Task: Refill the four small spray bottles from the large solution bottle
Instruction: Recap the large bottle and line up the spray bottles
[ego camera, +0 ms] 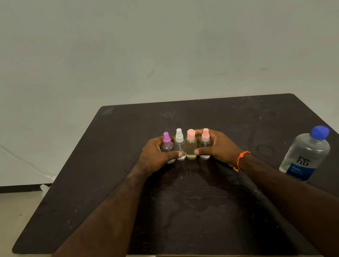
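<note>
Between my hands: four little spray bottles bunched in one tight row, touching side by side, all upright on the table (107,192).
Left hand (157,155): curled round the purple-cap bottle (167,145) at its end of the row, thumb reaching across the front to the clear-cap bottle (180,143) next to it.
Right hand (217,147): wrapped round the pink pump bottle (205,139) at the other end, thumb on the front, by the yellowish bottle (191,145).
Why the squeeze: my guess is I'm just herding them together so they're lined up and handy before any pouring.
Caps: all four on, so nothing's been opened yet as far as I can tell.
Big bottle (305,154): well off to the right of my right hand, near the table edge, blue cap on, standing alone.
Writing: "renu" split over two lines on the big bottle, with a blue label below it that's too small to read. Nothing readable on the small ones.
Wrist: orange band (241,159) on my right.
</note>
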Demonstrator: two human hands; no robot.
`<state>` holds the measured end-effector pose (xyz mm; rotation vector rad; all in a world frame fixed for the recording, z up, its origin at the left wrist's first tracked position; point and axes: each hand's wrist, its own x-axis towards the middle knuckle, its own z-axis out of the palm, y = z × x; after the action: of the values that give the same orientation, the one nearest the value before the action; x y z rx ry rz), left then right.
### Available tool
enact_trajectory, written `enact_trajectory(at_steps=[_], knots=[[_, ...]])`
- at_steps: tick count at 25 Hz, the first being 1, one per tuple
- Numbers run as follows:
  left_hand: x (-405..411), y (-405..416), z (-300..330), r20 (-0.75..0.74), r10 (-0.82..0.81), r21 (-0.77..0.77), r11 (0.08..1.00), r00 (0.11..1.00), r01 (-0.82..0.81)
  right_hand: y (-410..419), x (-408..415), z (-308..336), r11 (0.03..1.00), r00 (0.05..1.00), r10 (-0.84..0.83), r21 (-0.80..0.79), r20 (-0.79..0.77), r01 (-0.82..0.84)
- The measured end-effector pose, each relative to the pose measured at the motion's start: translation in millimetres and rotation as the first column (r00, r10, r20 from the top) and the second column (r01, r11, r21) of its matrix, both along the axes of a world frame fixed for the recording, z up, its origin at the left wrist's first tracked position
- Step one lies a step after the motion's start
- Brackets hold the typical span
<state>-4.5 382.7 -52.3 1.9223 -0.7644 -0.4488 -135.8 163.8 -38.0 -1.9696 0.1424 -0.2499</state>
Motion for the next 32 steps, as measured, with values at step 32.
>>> enact_trajectory(at_steps=[32], knots=[[219, -53, -1, 0.046, 0.036, -0.158, 0.987, 0.998, -0.028, -40, 241, -12, 0.998, 0.991, -0.066, -0.017, 0.117, 0.068]])
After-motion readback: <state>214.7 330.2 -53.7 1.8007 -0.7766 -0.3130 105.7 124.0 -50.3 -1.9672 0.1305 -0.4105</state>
